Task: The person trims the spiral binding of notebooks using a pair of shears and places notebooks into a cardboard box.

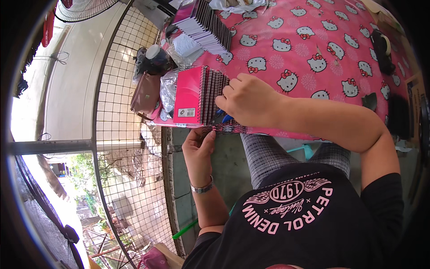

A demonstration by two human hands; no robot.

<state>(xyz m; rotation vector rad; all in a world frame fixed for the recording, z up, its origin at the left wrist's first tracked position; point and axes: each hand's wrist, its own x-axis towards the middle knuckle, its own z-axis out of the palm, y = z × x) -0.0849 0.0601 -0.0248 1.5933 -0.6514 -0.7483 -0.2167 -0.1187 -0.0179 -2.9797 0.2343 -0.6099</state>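
Observation:
A stack of pink-covered spiral notebooks (pixel 188 92) lies at the table's near left edge, its dark wire spines facing right. My right hand (pixel 244 101) is closed in a fist just right of those spines. Below its fingers a blue tool handle (pixel 227 119) pokes out; the rest of that tool is hidden by the hand. Along the table edge runs a dark strip of wire binding (pixel 230 127). My left hand (pixel 199 142) is at the strip's left end, thumb and fingers pinched on it, below the front corner of the stack.
Behind stands a taller stack of spiral notebooks (pixel 204 27). To the left are a brown pouch (pixel 147 93), a dark jar with a pale lid (pixel 157 58) and clear plastic wrapping (pixel 169 89). A pink patterned cloth (pixel 286 58) covers the table. Wire mesh (pixel 121 80) borders the left side.

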